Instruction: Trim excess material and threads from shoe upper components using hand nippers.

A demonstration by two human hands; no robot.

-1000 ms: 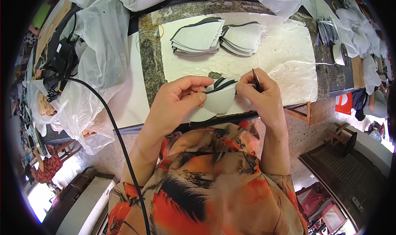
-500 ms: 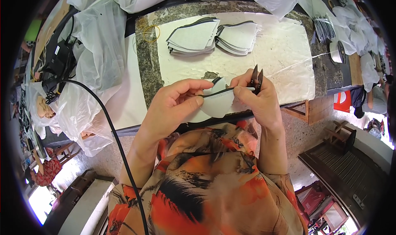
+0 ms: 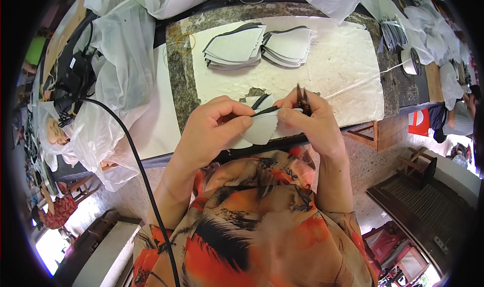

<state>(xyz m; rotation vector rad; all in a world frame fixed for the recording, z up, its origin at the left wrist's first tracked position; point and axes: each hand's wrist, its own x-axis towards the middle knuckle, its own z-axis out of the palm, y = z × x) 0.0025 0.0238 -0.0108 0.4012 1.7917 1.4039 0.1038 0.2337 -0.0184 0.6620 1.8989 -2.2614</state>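
Your left hand (image 3: 214,128): fingers and thumb closed in a pinch on the near end of the curved white panel's edge.
Your right hand (image 3: 318,121): thumb and finger pinching at that edge's other end; black thread snips (image 3: 302,101) held in the same hand, blades up.
Curved white panel (image 3: 262,129), black-edged, one: between both hands, over the table's near side; evidently in work, edge not yet released.
Second black-edged piece (image 3: 265,103), one: just beyond it, partly hidden.
White tape (image 3: 355,84), one run: from your right hand to the spool (image 3: 411,61).
Left stack (image 3: 234,47) and right stack (image 3: 286,46) of black-edged panels: farther off, on the white sheet (image 3: 348,47); finished or waiting, you cannot tell from here. Remaining count: likewise unclear.
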